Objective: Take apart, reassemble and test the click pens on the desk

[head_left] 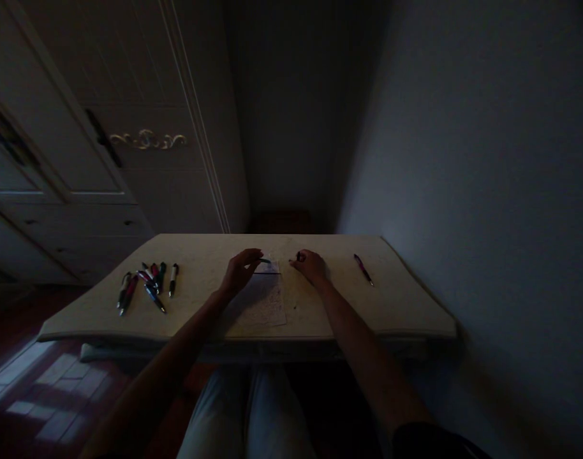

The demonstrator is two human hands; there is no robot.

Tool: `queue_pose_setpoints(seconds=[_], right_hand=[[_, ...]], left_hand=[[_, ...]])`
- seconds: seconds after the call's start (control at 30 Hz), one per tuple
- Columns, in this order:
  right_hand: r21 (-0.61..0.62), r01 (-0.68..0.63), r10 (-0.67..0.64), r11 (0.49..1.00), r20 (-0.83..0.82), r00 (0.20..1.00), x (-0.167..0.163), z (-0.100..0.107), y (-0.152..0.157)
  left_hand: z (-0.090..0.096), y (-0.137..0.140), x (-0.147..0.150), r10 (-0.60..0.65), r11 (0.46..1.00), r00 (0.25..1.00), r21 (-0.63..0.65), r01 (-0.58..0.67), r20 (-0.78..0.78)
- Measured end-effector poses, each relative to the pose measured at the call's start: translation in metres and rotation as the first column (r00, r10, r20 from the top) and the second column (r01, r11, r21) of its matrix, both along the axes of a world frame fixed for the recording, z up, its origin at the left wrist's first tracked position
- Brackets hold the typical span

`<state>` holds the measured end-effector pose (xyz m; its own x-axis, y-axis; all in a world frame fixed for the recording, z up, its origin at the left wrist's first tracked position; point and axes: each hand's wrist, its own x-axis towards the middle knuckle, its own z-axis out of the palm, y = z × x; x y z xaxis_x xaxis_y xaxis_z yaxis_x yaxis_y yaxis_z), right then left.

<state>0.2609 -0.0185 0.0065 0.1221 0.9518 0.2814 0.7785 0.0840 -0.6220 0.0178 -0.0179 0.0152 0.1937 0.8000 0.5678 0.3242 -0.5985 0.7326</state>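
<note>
My left hand (pixel 240 270) is closed in a pinch on a short, dark pen part (pixel 265 260), held above the upper end of a sheet of paper (pixel 263 309). A thin dark ink refill (pixel 267 273) lies across the paper just below those fingers. To the right of the sheet, my right hand (pixel 311 264) has its fingers curled together close to the tabletop. What it pinches is small and dark, too dim to name. One tiny dark piece (pixel 295 307) rests on the table beside the paper's right edge.
Several pens (pixel 154 280) lie in a loose group on the left of the pale table (pixel 200 245). A single pen (pixel 363 269) is on the right. A cabinet (pixel 148 178) stands behind at left, and a wall (pixel 464 159) runs along the right.
</note>
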Motion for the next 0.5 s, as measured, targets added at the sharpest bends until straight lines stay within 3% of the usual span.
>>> queue_pose_setpoints(seconds=[0.13,0.3,0.37,0.5], right_hand=[[-0.003,0.014,-0.014,1.000,0.024,1.000,-0.002,0.004,-0.003],[-0.020,0.012,-0.012,1.000,0.017,1.000,-0.002,0.005,-0.004],[-0.020,0.009,-0.008,1.000,0.011,1.000,-0.001,0.002,-0.002],[0.003,-0.001,0.001,1.000,-0.051,0.999,0.001,-0.006,0.005]], left_hand=[[0.003,0.000,0.024,-0.012,0.998,0.987,0.056,0.021,-0.158],[0.003,0.004,0.048,-0.162,0.987,0.961,-0.017,0.162,-0.225],[0.003,0.006,0.046,-0.191,0.982,0.955,-0.041,0.187,-0.226],[0.004,0.014,0.021,-0.113,0.994,0.970,-0.013,0.112,-0.214]])
